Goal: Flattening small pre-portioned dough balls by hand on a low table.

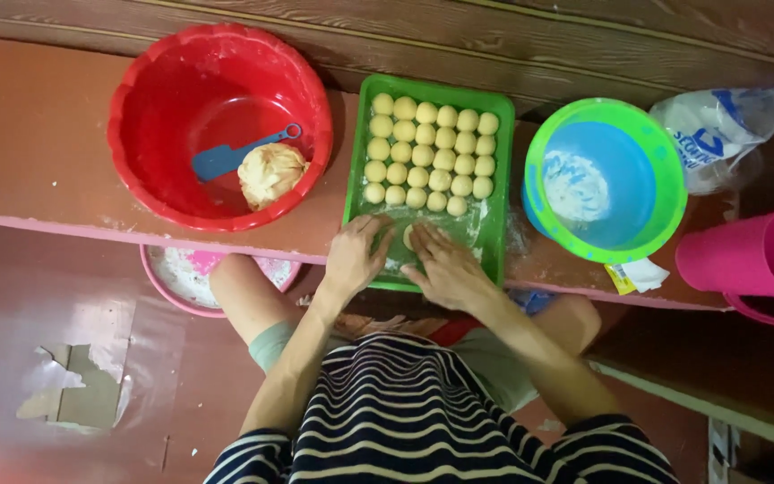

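Pink jug at 3 o'clock cut off by right edge. Pink bowl mostly hidden under counter lip and a knee. Dough piece between both hands barely shows, shape unclear.

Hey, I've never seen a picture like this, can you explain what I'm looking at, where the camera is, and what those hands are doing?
The camera sits on a person's head and looks straight down, so you see their striped top and both bare arms. On a low reddish bench lies a green tray with rows of small dough balls. The left hand and right hand rest on the tray's near end, with one more dough piece between them. To one side a red basin holds a dough lump and a blue scraper. On the other side stand a green bowl with flour, a flour bag and a pink jug.
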